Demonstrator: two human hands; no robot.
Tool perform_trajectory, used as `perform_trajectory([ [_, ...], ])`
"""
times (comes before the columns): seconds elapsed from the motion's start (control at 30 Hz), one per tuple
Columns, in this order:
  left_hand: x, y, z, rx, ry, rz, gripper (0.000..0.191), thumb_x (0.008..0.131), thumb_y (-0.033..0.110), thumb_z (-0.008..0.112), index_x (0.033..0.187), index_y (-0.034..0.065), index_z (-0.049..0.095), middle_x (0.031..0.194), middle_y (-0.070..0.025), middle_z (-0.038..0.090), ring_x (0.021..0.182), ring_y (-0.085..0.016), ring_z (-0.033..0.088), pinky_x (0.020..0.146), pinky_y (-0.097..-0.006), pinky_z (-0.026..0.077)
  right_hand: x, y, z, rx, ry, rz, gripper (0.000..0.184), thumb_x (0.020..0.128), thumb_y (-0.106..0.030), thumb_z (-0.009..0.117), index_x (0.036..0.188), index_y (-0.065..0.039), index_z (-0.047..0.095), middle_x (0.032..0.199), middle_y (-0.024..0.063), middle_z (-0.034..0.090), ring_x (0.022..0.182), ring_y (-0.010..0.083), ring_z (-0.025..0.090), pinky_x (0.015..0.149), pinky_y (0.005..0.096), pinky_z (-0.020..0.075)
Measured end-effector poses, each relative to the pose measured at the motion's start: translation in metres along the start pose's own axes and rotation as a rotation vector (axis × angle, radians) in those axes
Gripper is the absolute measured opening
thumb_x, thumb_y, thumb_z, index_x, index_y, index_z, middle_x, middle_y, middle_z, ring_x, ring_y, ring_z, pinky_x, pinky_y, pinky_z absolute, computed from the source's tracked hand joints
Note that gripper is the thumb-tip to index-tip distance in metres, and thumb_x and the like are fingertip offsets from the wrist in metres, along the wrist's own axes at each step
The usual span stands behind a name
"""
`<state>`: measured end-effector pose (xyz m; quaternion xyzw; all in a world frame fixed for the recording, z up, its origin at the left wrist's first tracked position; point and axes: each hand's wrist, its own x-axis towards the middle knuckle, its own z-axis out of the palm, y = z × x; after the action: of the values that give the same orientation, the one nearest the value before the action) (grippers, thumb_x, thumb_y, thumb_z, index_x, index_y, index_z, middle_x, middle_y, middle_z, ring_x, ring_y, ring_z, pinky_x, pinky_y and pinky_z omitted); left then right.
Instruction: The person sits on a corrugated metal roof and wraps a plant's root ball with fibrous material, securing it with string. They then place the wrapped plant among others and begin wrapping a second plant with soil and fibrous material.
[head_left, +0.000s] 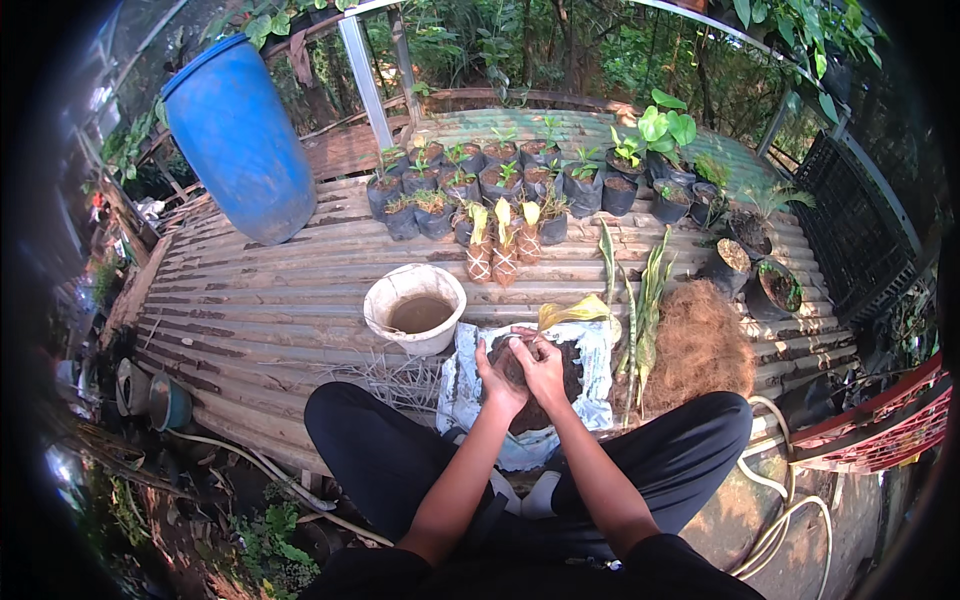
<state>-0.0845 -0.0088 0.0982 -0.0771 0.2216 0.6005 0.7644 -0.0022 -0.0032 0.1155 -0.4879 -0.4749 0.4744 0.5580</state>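
My left hand (499, 381) cups a dark ball of soil (511, 366) from the left. From the right, my right hand (541, 367) presses on the same ball, its thumb near the top. A yellow-green snake plant leaf (574, 310) rises out of it and leans right; its base is hidden by my fingers. Below both hands lies an opened white plastic sack (456, 386) bearing print, with loose dark soil (531, 420) on it. Long snake plant leaves (646, 307) lie just right of the sack, beside a heap of brown coir fibre (701, 349).
A white bucket (418, 343) of murky water stands left of the sack, near pale thin strips (390, 381). Three string-tied fibre bundles (504, 261) stand before several potted seedlings (499, 176). A blue barrel (244, 142), red crate (874, 420) and hose (784, 502) flank the corrugated sheet (300, 300).
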Motion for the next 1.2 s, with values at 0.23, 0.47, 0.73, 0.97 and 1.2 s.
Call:
perform_trajectory([
  [0.23, 0.054, 0.006, -0.07, -0.055, -0.261, 0.008, 0.074, 0.089, 0.071, 0.039, 0.125, 0.0077, 0.055, 0.119, -0.0131, 0.062, 0.11, -0.028, 0.06, 0.094, -0.0433, 0.049, -0.011, -0.008, 0.017, 0.006, -0.103, 0.037, 0.027, 0.077, -0.009, 0.082, 0.084, -0.004, 0.056, 0.091, 0.0059, 0.066, 0.091, 0.0129, 0.062, 0.082, 0.031, 0.0503],
  [0.47, -0.001, -0.005, -0.013, 0.069, 0.091, 0.047, 0.07, 0.086, 0.071, 0.041, 0.104, 0.0071, 0.063, 0.108, -0.0109, 0.065, 0.1, -0.027, 0.062, 0.092, -0.0395, 0.047, -0.01, 0.001, 0.019, 0.209, 0.167, 0.032, 0.022, 0.078, -0.001, 0.077, 0.082, -0.006, 0.056, 0.073, -0.0018, 0.058, 0.065, 0.0043, 0.052, 0.058, 0.0236, 0.0443],
  [0.73, 0.003, -0.01, -0.015, 0.095, -0.027, 0.014, 0.074, 0.087, 0.07, 0.038, 0.113, 0.0052, 0.064, 0.113, -0.0118, 0.066, 0.106, -0.028, 0.061, 0.097, -0.0405, 0.046, -0.009, -0.021, 0.015, 0.009, 0.218, 0.145, 0.023, 0.084, -0.015, 0.078, 0.089, -0.002, 0.06, 0.08, 0.0052, 0.066, 0.073, 0.0077, 0.058, 0.068, 0.0251, 0.0488],
  [0.97, 0.005, 0.007, -0.015, 0.021, -0.114, -0.086, 0.076, 0.091, 0.068, 0.022, 0.113, 0.0077, 0.062, 0.116, -0.0117, 0.064, 0.111, -0.029, 0.059, 0.101, -0.0443, 0.044, -0.002, -0.006, 0.006, 0.072, -0.171, -0.116, 0.025, 0.085, -0.017, 0.077, 0.097, -0.001, 0.062, 0.093, 0.0087, 0.069, 0.084, 0.0149, 0.066, 0.08, 0.0307, 0.0505],
  [1.2, -0.003, -0.001, -0.01, -0.068, 0.023, -0.011, 0.082, 0.09, 0.073, 0.019, 0.112, 0.006, 0.061, 0.111, -0.0112, 0.066, 0.11, -0.029, 0.06, 0.101, -0.0447, 0.044, -0.013, 0.005, 0.013, 0.207, -0.184, 0.161, 0.024, 0.082, -0.014, 0.079, 0.088, -0.004, 0.058, 0.074, 0.0041, 0.067, 0.065, 0.011, 0.063, 0.07, 0.0268, 0.0499],
])
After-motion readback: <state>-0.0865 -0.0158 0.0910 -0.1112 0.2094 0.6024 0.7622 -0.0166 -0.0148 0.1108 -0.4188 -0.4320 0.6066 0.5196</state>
